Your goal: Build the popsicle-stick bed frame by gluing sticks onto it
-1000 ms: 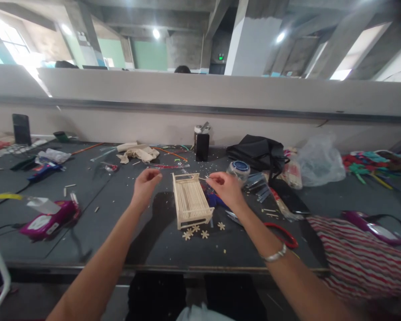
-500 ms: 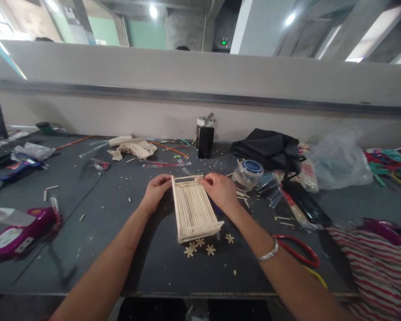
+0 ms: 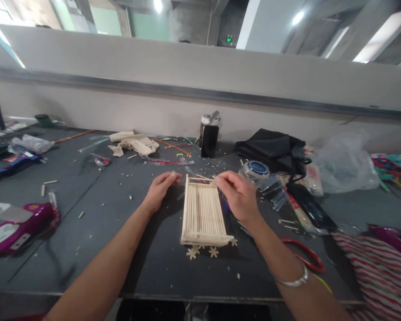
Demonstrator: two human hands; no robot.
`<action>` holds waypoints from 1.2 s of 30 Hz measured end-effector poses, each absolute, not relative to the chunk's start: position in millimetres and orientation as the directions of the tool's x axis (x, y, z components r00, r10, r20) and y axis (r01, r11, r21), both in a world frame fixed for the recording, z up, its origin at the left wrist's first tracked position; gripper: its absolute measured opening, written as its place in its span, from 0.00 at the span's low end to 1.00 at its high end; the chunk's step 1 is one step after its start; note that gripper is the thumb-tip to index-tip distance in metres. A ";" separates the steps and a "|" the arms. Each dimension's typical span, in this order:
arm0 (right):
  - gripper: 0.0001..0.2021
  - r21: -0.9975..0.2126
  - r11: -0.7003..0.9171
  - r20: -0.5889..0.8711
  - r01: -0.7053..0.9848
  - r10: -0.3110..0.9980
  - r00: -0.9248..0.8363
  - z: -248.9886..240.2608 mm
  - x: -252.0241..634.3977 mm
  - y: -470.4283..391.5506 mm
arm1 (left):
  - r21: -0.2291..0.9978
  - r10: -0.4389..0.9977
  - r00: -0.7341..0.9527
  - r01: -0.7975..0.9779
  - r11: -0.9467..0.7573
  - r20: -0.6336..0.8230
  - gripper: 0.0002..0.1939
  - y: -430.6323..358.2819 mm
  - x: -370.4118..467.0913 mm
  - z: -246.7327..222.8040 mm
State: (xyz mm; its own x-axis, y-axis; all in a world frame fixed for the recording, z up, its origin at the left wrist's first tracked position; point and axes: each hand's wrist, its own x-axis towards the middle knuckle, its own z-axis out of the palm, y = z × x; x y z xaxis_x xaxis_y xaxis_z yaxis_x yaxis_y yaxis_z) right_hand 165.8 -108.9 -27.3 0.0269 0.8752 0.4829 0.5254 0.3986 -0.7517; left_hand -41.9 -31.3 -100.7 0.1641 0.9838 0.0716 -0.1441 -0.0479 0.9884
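Note:
A tray-like frame of pale wooden sticks (image 3: 205,209), with rows of sticks for its floor and raised rails at its ends, stands on the dark table in front of me. My right hand (image 3: 239,196) pinches its far right corner with thumb and fingers. Just off its far left corner is my left hand (image 3: 162,189), thumb and fingers drawn together, apart from the frame; whatever they may hold is too small to see. Small star-shaped stick pieces (image 3: 214,252) lie by the frame's near edge, some partly hidden under it.
A magenta glue gun (image 3: 20,227) lies at left. At the back are beige cloth (image 3: 133,145), an upright phone (image 3: 209,141) and a black bag (image 3: 274,149). On the right are a jar (image 3: 255,171), red-handled scissors or pliers (image 3: 307,258) and striped cloth (image 3: 381,267). Stick scraps lie scattered.
The stick frame has shifted right and turned slightly, with my right hand at its corner. My left hand has come off its left side. The view has swung a little.

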 end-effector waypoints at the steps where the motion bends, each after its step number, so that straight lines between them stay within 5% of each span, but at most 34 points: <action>1: 0.11 -0.778 0.387 0.462 0.494 0.886 0.033 -29.3 166.4 -103.5 | 0.981 0.976 0.197 -0.185 -0.052 0.089 0.24 -34.2 -39.5 -98.0; 8: 0.17 -0.863 0.453 0.488 0.222 0.861 0.142 -18.3 166.0 -83.0 | 0.966 0.906 0.382 -0.241 -0.091 0.180 0.23 -56.3 -22.0 -82.0; 16: 0.12 -0.796 0.507 0.591 0.331 0.768 0.247 0.1 161.5 -98.8 | 0.948 0.919 0.360 -0.316 -0.041 0.160 0.15 -53.4 -18.8 -87.4; 24: 0.13 -0.897 0.399 0.367 -0.190 0.912 0.183 35.0 179.6 -94.7 | 0.960 0.929 0.348 -0.280 -0.021 0.122 0.10 -53.9 -15.3 -93.5; 27: 0.14 -0.919 0.393 0.379 -0.036 0.904 0.201 33.8 191.1 -90.9 | 0.969 0.930 0.341 -0.241 -0.052 0.135 0.13 -57.3 -10.5 -93.1; 32: 0.09 -0.814 0.162 0.194 0.558 0.981 -0.001 0.3 198.0 -69.2 | 0.979 0.946 0.299 -0.193 -0.070 0.127 0.15 -58.4 -7.1 -93.6; 36: 0.12 -0.711 0.184 0.143 0.678 0.983 -0.116 -18.2 199.2 -56.7 | 0.983 0.950 0.281 -0.154 -0.098 0.139 0.14 -55.3 -8.3 -95.5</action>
